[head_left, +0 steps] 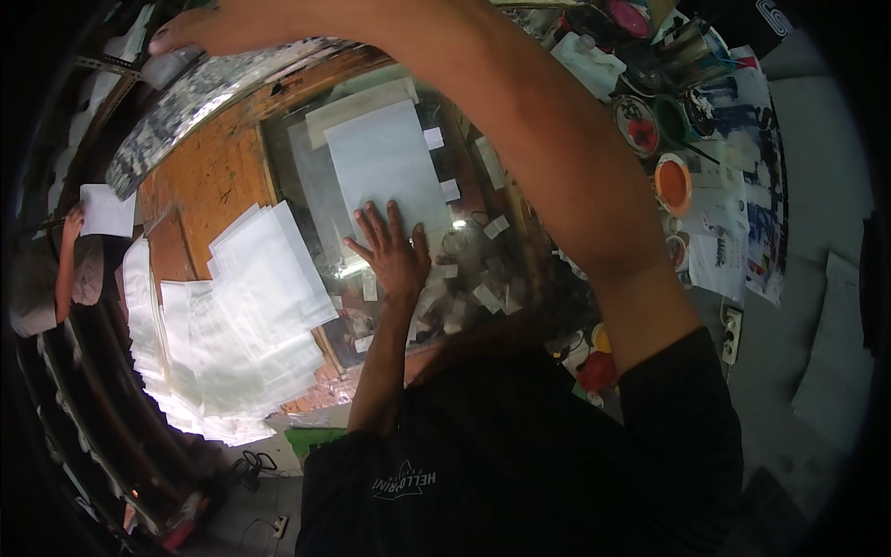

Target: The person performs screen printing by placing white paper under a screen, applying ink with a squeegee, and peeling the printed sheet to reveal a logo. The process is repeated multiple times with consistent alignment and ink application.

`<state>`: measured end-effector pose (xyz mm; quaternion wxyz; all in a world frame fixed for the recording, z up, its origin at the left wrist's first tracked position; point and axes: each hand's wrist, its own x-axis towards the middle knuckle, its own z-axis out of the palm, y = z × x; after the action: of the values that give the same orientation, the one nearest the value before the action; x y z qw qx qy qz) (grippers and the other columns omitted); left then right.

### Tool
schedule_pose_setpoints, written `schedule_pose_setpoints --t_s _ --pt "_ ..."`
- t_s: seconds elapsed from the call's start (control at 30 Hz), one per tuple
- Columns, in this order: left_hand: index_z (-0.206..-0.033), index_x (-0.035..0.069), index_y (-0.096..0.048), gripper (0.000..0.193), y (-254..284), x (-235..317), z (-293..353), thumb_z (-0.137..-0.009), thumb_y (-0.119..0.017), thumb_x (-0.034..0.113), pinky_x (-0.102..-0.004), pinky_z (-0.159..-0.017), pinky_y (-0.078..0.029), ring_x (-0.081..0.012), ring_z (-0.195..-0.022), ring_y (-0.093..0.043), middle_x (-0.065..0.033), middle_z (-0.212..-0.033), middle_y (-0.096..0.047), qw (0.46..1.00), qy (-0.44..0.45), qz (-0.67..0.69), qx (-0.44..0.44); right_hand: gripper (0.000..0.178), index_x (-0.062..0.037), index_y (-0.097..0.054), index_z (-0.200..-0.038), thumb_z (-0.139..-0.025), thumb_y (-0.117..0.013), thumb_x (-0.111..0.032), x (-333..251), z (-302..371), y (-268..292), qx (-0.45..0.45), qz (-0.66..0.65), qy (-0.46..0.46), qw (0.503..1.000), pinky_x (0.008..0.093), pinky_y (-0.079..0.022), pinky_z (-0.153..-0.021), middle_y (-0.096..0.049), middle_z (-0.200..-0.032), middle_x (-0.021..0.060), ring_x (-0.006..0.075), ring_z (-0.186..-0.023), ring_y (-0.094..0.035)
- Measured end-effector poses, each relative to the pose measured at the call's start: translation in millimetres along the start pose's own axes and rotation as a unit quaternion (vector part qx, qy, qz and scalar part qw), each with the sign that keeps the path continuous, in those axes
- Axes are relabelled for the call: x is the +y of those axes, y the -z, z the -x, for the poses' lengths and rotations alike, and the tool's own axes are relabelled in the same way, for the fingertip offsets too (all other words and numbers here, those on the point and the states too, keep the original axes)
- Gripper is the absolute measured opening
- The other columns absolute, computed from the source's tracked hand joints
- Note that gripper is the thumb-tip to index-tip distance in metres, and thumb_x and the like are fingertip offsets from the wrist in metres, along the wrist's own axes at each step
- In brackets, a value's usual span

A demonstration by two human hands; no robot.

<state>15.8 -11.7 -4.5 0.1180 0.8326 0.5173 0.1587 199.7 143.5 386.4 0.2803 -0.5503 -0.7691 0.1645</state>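
Note:
My left hand (394, 252) lies flat with fingers spread on the lower edge of a white paper sheet (385, 153). The sheet rests on a glass-topped work surface (297, 195) dotted with small pale tape pieces. Reaching across the top of the view, my right arm ends in my right hand (190, 32), closed at the upper edge of a raised, silver-speckled frame (209, 97). Most of that hand's fingers are hidden. Left of the glass, a fanned pile of white sheets (237, 320) spreads over the wooden board (209, 190).
Open paint pots, red (637, 125) and orange (672, 184), stand at the right beside a paint-stained cloth or paper (756, 176). At far left another person's hand (72, 223) holds a white sheet (109, 210) near dark racks (70, 408). A power strip (732, 336) hangs at right.

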Motion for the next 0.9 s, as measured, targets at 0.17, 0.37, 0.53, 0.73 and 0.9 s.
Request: schedule_pose_setpoints --t_s 0.17,0.37,0.53,0.73,0.9 --pt "-0.151 0.005 -0.047 0.059 9.3 -1.1 3.6 -0.102 -0.057 0.036 -0.0725 -0.118 -0.002 -0.0454 -0.156 -0.015 -0.0263 -0.163 -0.03 1.0 -0.013 0.008 0.023 0.041 0.002 -0.071 -0.096 -0.105 -0.06 -0.036 -19.1 -4.3 -6.5 -0.01 0.088 -0.067 0.994 0.0267 -0.037 -0.041 -0.05 -0.054 0.0014 0.0106 -0.044 -0.037" --pt "-0.15 0.003 -0.045 0.061 118.0 10.2 23.3 -0.103 -0.057 0.041 -0.0633 -0.118 -0.024 -0.0387 -0.145 -0.037 -0.0192 -0.149 -0.046 0.777 0.176 0.604 0.022 0.048 -0.0102 -0.076 -0.089 -0.088 -0.071 -0.058 -2.3 88.8 -111.3 0.152 0.189 0.062 0.968 0.0391 -0.051 -0.054 -0.066 -0.078 0.0089 0.0254 -0.065 -0.068" --pt "-0.146 0.006 -0.042 0.06 146.3 7.3 56.6 -0.104 -0.057 0.045 -0.0604 -0.116 -0.033 -0.0313 -0.136 -0.048 -0.0152 -0.135 -0.052 0.429 0.418 0.801 -0.001 0.047 -0.006 -0.066 -0.125 -0.086 -0.077 -0.031 33.6 185.7 -236.8 0.105 0.187 0.009 0.977 0.0441 -0.04 -0.091 -0.062 -0.092 0.0101 0.0275 -0.093 -0.059" --pt "-0.151 -0.004 -0.025 0.083 82.2 -23.3 57.9 -0.099 -0.06 0.051 -0.064 -0.117 -0.026 -0.0315 -0.14 -0.042 -0.0186 -0.14 -0.041 0.402 0.528 0.747 -0.045 0.072 -0.011 -0.05 -0.147 -0.08 -0.078 -0.01 60.4 199.8 -273.8 -0.008 0.146 -0.083 0.986 0.0488 -0.035 -0.092 -0.059 -0.104 0.0101 0.0285 -0.102 -0.055" --pt "-0.148 -0.012 -0.023 0.092 76.7 -29.6 57.6 -0.095 -0.065 0.051 -0.0627 -0.117 -0.024 -0.0346 -0.138 -0.045 -0.0238 -0.145 -0.038 0.385 0.527 0.756 -0.045 0.066 -0.0143 -0.054 -0.144 -0.08 -0.074 -0.007 71.4 205.3 -286.6 -0.02 0.152 -0.062 0.986 0.0545 -0.033 -0.097 -0.056 -0.104 0.0102 0.0281 -0.103 -0.055"
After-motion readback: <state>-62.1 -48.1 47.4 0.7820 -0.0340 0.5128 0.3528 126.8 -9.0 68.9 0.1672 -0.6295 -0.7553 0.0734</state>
